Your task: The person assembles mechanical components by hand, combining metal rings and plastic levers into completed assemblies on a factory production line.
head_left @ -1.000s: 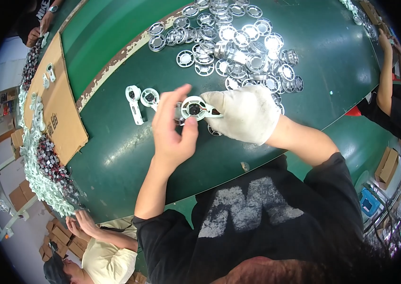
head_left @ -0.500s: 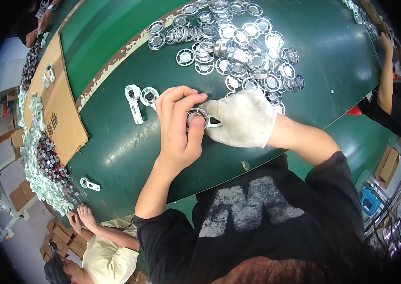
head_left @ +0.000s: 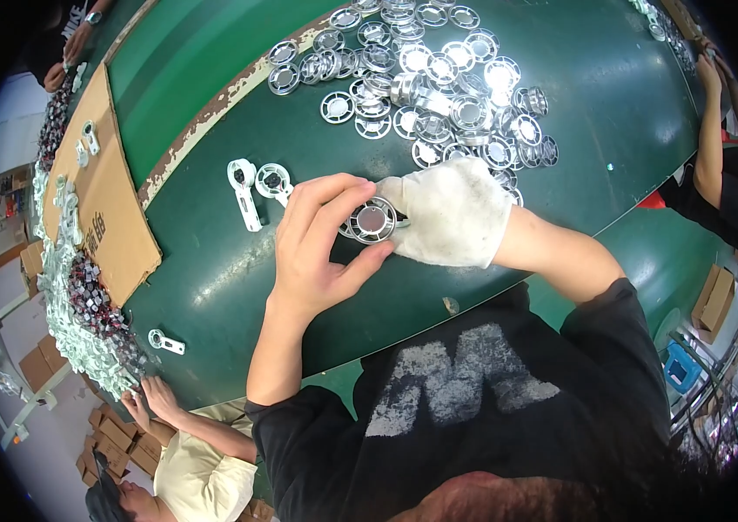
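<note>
Between my hands, a round silver spoked cover [head_left: 372, 219] with a dull centre faces up. My bare left hand [head_left: 312, 248] curls around it, fingertips at its upper edge and thumb at its lower right rim. My right hand [head_left: 452, 213], in a white glove, is closed on a pale handheld-fan body beside the cover. Most of that body is hidden by the glove and the cover. Left of my left hand lie two pale fan bodies, one [head_left: 244, 193] with its handle toward me, the other [head_left: 273, 181] partly behind my fingers.
Many loose silver covers [head_left: 372, 128] spread over the green table [head_left: 212, 270] beyond my hands. A cardboard sheet [head_left: 121, 200] lies left, beside a heap of pale parts [head_left: 82, 335]. One fan body [head_left: 166, 342] sits near left. Co-workers' hands [head_left: 156, 402] show at the edges.
My left thumb has moved from across the cover's middle to its lower rim, and the left fingers have spread wider. The cover's face now shows. The gloved hand stays nearly in place.
</note>
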